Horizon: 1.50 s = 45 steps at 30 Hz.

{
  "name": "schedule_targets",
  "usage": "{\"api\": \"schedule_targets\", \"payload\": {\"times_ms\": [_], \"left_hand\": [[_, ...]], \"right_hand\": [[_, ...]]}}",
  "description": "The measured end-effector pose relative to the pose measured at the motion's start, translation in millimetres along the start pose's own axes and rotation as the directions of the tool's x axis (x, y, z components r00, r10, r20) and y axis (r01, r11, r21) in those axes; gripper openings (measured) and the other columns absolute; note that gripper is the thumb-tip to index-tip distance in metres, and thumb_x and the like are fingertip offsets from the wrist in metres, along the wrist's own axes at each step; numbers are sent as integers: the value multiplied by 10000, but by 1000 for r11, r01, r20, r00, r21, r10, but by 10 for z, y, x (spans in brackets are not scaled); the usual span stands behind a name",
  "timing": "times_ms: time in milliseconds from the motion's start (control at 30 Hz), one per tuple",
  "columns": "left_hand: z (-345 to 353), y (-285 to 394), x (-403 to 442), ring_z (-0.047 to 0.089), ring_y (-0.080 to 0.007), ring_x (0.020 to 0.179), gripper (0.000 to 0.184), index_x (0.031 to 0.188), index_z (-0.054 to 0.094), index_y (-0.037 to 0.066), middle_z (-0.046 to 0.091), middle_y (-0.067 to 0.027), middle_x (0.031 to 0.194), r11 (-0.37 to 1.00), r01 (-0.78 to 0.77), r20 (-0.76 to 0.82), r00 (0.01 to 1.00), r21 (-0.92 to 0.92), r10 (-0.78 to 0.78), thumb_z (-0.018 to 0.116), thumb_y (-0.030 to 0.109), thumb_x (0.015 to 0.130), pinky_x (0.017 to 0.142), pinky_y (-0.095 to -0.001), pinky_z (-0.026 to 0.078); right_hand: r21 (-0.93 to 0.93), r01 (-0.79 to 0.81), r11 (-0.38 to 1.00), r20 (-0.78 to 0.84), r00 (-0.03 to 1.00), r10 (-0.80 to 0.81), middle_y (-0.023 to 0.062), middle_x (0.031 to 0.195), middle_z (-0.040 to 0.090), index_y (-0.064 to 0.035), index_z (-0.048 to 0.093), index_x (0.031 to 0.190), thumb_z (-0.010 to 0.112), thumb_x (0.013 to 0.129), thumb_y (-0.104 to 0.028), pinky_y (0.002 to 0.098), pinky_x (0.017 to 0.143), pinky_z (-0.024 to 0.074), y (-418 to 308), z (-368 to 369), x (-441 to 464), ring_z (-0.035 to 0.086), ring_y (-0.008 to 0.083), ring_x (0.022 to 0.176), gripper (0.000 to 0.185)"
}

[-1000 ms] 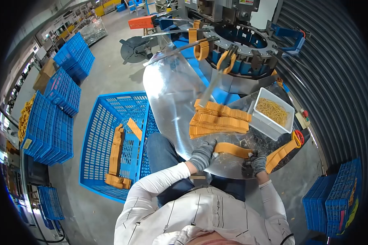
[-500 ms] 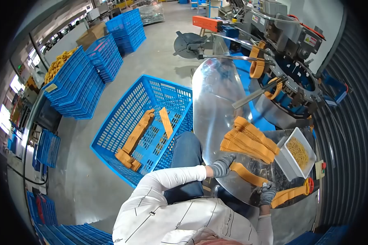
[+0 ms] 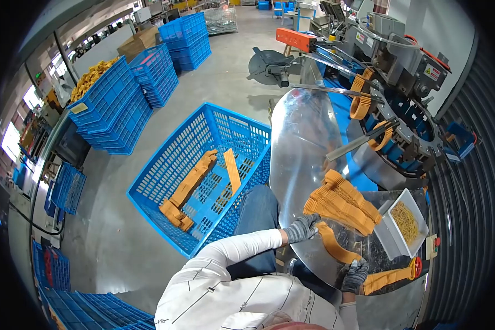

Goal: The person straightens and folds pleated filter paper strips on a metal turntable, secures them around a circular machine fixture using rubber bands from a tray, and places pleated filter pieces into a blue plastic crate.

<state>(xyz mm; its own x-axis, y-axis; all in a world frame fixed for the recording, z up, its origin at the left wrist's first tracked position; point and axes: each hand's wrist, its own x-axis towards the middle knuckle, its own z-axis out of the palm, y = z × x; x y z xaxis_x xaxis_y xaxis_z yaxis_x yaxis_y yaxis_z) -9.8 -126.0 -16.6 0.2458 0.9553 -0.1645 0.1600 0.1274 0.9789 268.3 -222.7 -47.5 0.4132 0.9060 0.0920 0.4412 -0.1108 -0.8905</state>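
My left hand [image 3: 302, 229], in a grey striped glove, is closed on the upper left end of an orange ribbed strip [image 3: 335, 246]. The strip bends in a curve down to my right hand [image 3: 356, 276], also gloved, whose fingers are closed on its other end. A fanned pile of similar orange strips [image 3: 344, 203] lies on the metal table just beyond my hands. Right of my right hand lies another bundle of orange strips [image 3: 388, 280] with a yellow and red ring at its end. What the strips are made of, I cannot tell.
A white tray [image 3: 389, 235] of small yellowish pieces stands on the shiny metal table [image 3: 300, 143]. Behind it is a round machine [image 3: 407, 118] with metal rails. At my left a blue crate [image 3: 148, 181] holds several orange strips. Stacked blue crates [image 3: 115, 110] stand farther left.
The view has shifted slightly, so the scene sits farther right. The strip between my hands now bows more. Both hands keep their hold on it.
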Motion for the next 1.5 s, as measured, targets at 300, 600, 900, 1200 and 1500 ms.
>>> {"api": "schedule_targets", "payload": {"times_ms": [300, 600, 900, 1200, 1500], "left_hand": [[-29, -37, 42, 552, -146, 479, 226, 979, 517, 12, 550, -71, 664, 999, 20, 50, 999, -44, -18, 529, 40, 755, 436, -270, 458], [-106, 105, 8, 581, -94, 557, 235, 992, 511, 22, 580, -35, 742, 981, 4, 164, 986, -193, 29, 534, 6, 759, 462, -220, 474], [-81, 85, 26, 607, -79, 605, 216, 954, 527, -2, 598, -46, 778, 977, 38, 192, 981, -209, 3, 626, 140, 824, 524, -203, 491], [-65, -122, 59, 578, -71, 565, 329, 1109, 529, -36, 600, -81, 807, 990, -138, 92, 987, 40, 134, 606, 161, 857, 509, -220, 475], [-110, -212, 85, 585, -341, 912, 342, 1042, 589, 16, 621, -172, 939, 900, -274, -7, 956, 338, 294, 668, 192, 760, 794, -368, 467]], "right_hand": [[-25, 64, 998, -6, 998, -64, 77, 905, 523, 29, 477, 1026, 519, 887, -101, 253, 735, 440, 18, -1, -25, 501, 135, 791, 195], [81, 61, 995, 14, 998, -62, 57, 893, 526, 8, 482, 1015, 528, 885, -114, 231, 717, 439, -76, 21, -52, 499, 111, 783, 184], [225, -38, 974, 69, 997, 22, 37, 900, 520, 16, 513, 1008, 561, 875, -142, 236, 740, 425, -331, 23, -98, 475, 107, 797, 212], [92, -91, 992, 49, 995, 87, 15, 865, 502, 7, 520, 993, 560, 877, -154, 224, 696, 412, -368, 11, -100, 439, 91, 749, 203], [152, -20, 988, 33, 999, 15, 7, 805, 492, -25, 485, 947, 528, 869, -78, 185, 547, 416, -238, 50, -68, 445, 55, 643, 103]]}}
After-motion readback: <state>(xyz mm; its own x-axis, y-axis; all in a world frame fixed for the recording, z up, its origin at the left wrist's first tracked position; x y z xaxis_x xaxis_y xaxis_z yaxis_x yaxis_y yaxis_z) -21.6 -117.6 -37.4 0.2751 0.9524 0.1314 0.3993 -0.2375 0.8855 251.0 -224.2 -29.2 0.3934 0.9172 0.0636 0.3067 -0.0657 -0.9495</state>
